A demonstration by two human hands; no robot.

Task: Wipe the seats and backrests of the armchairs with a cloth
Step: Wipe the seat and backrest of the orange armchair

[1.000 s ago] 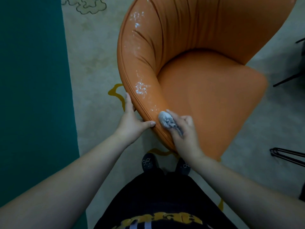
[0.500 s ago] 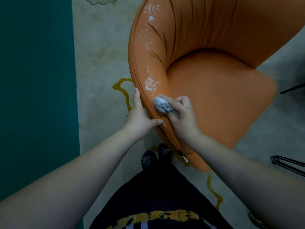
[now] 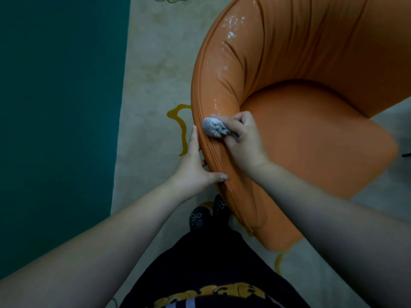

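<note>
An orange armchair (image 3: 311,134) with a curved backrest fills the upper right of the head view. White foamy smears run along the backrest's top rim. My right hand (image 3: 242,138) grips a balled-up grey-white cloth (image 3: 213,127) and presses it on the rim just below the smears. My left hand (image 3: 195,165) lies flat against the outer side of the backrest, fingers straight, thumb resting over the rim's edge.
A pale carpet (image 3: 153,74) with yellow outlines lies under the chair. A dark teal floor strip (image 3: 57,107) runs along the left. My black shoes (image 3: 198,218) stand right by the chair's lower edge. A thin dark leg shows at the right edge.
My right hand slid the cloth up along the rim toward the smears. The lowest white patch is now wiped away. My left hand followed up the outer side.
</note>
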